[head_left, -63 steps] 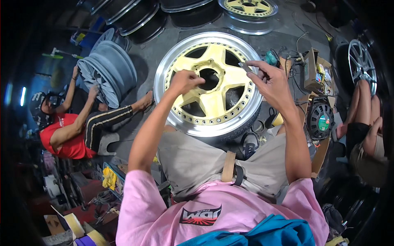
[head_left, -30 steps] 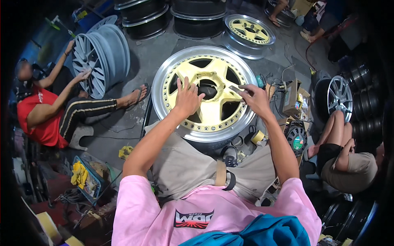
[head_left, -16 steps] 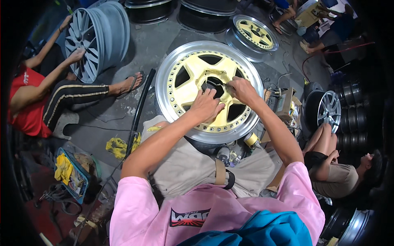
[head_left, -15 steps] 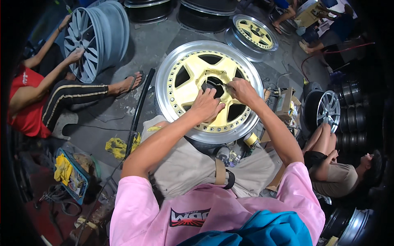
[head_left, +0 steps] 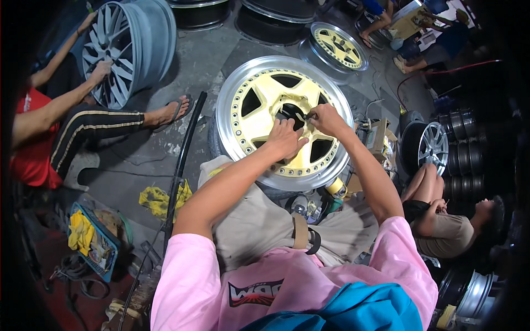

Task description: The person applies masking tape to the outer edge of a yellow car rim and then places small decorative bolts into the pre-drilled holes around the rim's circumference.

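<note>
In front of me a large wheel rim (head_left: 335,144) lies tilted, with a polished silver lip and a pale yellow star-shaped centre (head_left: 259,118) ringed by small bolts. My left hand (head_left: 286,140) rests flat on the centre's lower spoke, fingers apart and reaching to the edge of the dark hub hole. At the hole's right edge, my right hand (head_left: 328,119) has its fingertips pinched together. What they pinch is too small to make out. A thin pale strip (head_left: 300,116) shows in the hole beside those fingertips.
A black pole (head_left: 185,149) stands to the left, near a yellow cloth (head_left: 154,199) and a blue basket (head_left: 105,248). A person in red holds a grey rim (head_left: 149,49). Another yellow-centred rim (head_left: 338,49) lies beyond. On the right, a person sits beside a silver-spoked wheel (head_left: 433,144).
The view has shifted slightly. My right fingertips have drawn together at the hub edge, and a pale strip shows beside them. My left hand stays on the spoke.
</note>
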`<action>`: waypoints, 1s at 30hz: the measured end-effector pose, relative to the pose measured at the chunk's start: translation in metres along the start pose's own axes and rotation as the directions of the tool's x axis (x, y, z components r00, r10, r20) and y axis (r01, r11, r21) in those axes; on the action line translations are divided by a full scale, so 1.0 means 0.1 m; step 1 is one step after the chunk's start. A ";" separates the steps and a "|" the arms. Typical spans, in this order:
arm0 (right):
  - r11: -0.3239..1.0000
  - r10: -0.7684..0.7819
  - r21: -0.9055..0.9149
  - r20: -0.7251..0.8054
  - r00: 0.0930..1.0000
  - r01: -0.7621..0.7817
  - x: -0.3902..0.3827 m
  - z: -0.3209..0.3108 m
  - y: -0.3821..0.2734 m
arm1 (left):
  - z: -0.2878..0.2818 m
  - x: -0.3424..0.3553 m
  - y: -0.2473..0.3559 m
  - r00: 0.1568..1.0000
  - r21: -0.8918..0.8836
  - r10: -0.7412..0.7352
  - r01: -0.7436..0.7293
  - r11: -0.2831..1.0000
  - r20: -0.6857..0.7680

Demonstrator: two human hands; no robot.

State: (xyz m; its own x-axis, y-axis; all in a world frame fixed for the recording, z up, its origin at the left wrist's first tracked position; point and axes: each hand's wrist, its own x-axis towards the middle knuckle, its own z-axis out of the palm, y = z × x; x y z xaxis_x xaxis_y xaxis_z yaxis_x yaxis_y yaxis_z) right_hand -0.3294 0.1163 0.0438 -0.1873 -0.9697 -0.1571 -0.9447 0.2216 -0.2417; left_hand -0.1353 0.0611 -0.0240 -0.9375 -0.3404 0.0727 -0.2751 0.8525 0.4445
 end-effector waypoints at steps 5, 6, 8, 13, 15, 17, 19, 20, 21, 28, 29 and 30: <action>0.995 0.055 -0.079 -0.027 0.998 -0.057 -0.03 0.17 -0.05 | -0.02 0.05 -0.05 1.000 -0.020 0.029 -0.029 0.999 -0.005; 0.995 0.054 -0.077 -0.030 0.998 -0.056 -0.02 0.21 -0.11 | -0.07 0.07 -0.06 0.998 -0.049 0.011 -0.008 0.999 0.062; 0.955 0.278 -0.084 -0.072 0.958 -0.283 0.04 0.27 -0.20 | -0.06 0.15 -0.13 0.999 -0.040 0.003 -0.001 0.999 0.048; 0.942 0.322 -0.088 -0.030 0.946 -0.324 0.01 0.30 -0.23 | -0.50 0.43 -0.45 0.997 -0.477 -0.040 0.005 0.879 -0.062; 0.890 0.389 0.305 -0.121 0.913 -0.339 -0.36 0.20 0.00 | -0.84 0.38 -0.41 0.951 -0.571 -0.249 0.104 0.814 -0.182; 0.816 0.413 0.476 -0.083 0.907 -0.328 -0.42 -0.29 -0.36 | -0.92 0.29 -1.16 0.736 -0.474 -0.355 0.052 0.879 -0.577; 0.814 0.426 0.495 -0.151 0.892 -0.304 -0.65 -0.52 -0.17 | -1.10 0.20 -1.68 0.634 -0.383 -0.383 0.146 0.912 -0.672; 0.826 0.431 0.479 -0.196 0.881 -0.298 -0.79 -0.55 0.10 | -1.13 0.16 -1.83 0.597 -0.340 -0.399 0.216 0.915 -0.696; 0.774 0.446 0.571 -0.185 0.876 -0.274 -0.90 -0.48 0.45 | -1.16 0.13 -2.04 0.553 -0.348 -0.421 0.238 0.907 -0.719; 0.338 0.832 0.741 0.053 0.553 -0.580 -1.87 0.07 1.20 | -0.95 0.29 -2.21 0.728 -0.372 -0.580 0.457 0.808 -0.365; 0.305 0.806 0.771 0.104 0.583 -0.559 -1.98 0.13 1.19 | -0.92 0.35 -2.19 0.731 -0.378 -0.584 0.459 0.804 -0.354; 0.273 0.763 0.804 0.154 0.627 -0.529 -1.99 0.19 1.10 | -0.93 0.36 -2.26 0.725 -0.375 -0.593 0.471 0.798 -0.351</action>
State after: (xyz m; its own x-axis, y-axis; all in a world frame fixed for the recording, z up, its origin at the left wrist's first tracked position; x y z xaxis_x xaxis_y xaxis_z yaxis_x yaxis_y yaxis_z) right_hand -0.3914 0.3360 0.0304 -0.7971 -0.4233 -0.4307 0.0579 0.6564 -0.7522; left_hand -0.0872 -0.1808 -0.0387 -0.4414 -0.8914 0.1029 -0.5813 0.3714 0.7240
